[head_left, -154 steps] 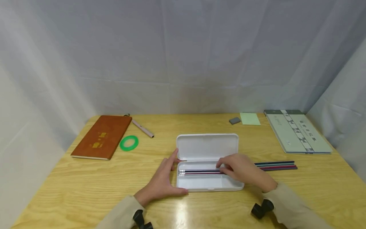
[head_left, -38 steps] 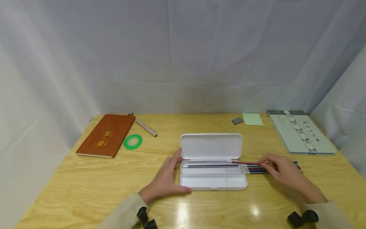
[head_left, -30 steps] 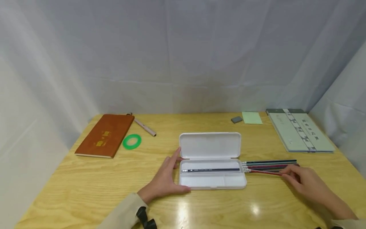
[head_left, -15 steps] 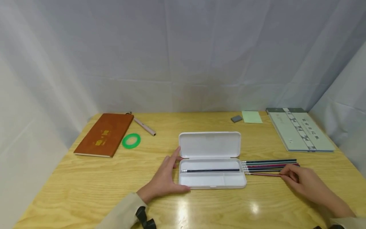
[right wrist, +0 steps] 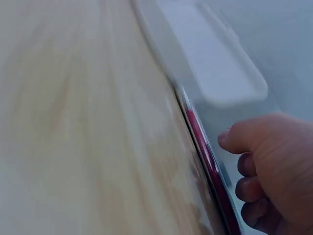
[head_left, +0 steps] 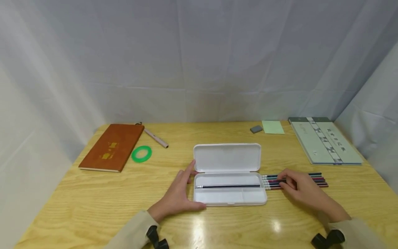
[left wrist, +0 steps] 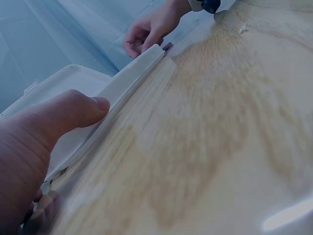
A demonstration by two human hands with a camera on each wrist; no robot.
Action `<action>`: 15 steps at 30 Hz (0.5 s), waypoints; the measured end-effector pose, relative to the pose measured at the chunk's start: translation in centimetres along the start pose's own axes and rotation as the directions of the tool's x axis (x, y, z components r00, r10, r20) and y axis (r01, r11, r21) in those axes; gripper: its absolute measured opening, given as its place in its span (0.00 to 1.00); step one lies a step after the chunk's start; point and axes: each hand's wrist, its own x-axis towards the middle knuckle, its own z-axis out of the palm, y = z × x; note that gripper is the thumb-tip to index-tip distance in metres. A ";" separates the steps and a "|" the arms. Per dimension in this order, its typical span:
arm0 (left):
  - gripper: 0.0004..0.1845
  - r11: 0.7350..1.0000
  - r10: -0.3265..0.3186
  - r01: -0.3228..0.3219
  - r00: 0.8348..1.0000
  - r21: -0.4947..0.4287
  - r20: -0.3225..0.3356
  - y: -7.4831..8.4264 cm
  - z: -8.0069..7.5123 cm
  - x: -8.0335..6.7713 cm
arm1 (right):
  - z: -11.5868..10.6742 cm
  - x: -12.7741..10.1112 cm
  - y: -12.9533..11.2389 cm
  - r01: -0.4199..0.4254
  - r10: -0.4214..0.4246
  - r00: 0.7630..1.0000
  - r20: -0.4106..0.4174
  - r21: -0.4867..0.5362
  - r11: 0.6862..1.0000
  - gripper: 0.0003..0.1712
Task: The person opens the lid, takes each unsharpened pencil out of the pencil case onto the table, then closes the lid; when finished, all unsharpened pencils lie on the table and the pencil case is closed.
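A white pencil case (head_left: 230, 157) stands with its lid up and a dark pencil (head_left: 231, 186) lying inside. At its left end, my left hand (head_left: 175, 197) holds it, thumb along the front edge, fingers at the back. In the left wrist view the thumb (left wrist: 83, 108) lies against the case wall. My right hand (head_left: 306, 190) hovers over a row of dark, teal and red pencils (head_left: 318, 179) to the right of the case. Its fingers are loosely curled with a gap to the thumb, and I see nothing held. The palm covers the pencils' middles.
A brown notebook (head_left: 112, 148), a pale pen (head_left: 156, 138) and a green tape ring (head_left: 141, 154) lie on the left. Farther back on the right are a grey eraser (head_left: 256, 129), light-green sticky notes (head_left: 273, 127) and a pale green book (head_left: 324, 140). Curtains border the table.
A red pencil has been lifted from the case and laid down at the front of the row. The right hand has let go of it and moved left over the pencils. The left hand stays.
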 end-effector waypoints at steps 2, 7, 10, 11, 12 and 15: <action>0.73 1.000 -0.003 0.003 1.000 -0.003 0.004 0.1 0.0 0.0 | 0.7 1.0 -0.8 0.009 -0.009 1.000 0.001 0.040 0.999 0.11; 0.73 1.000 -0.002 0.002 1.000 0.007 0.001 0.2 -0.1 0.0 | 1.9 3.1 -2.5 0.098 -0.101 0.994 0.032 0.067 0.993 0.08; 0.72 1.000 0.003 -0.003 1.000 0.010 0.003 0.2 -0.1 0.1 | 2.2 4.0 -3.0 0.144 -0.148 0.986 0.079 0.059 0.988 0.06; 0.72 1.000 0.006 -0.006 1.000 0.010 0.003 0.2 -0.1 0.1 | 2.3 4.2 -3.1 0.144 -0.149 0.983 0.108 0.058 0.988 0.04; 0.73 1.000 0.009 -0.009 1.000 0.012 0.002 0.1 -0.1 0.1 | 2.4 4.5 -3.2 0.135 -0.141 0.980 0.141 0.054 0.989 0.04; 0.73 1.000 0.013 -0.013 1.000 0.016 -0.003 0.1 -0.1 0.0 | 2.6 5.3 -3.7 0.103 -0.106 0.967 0.233 0.024 0.994 0.03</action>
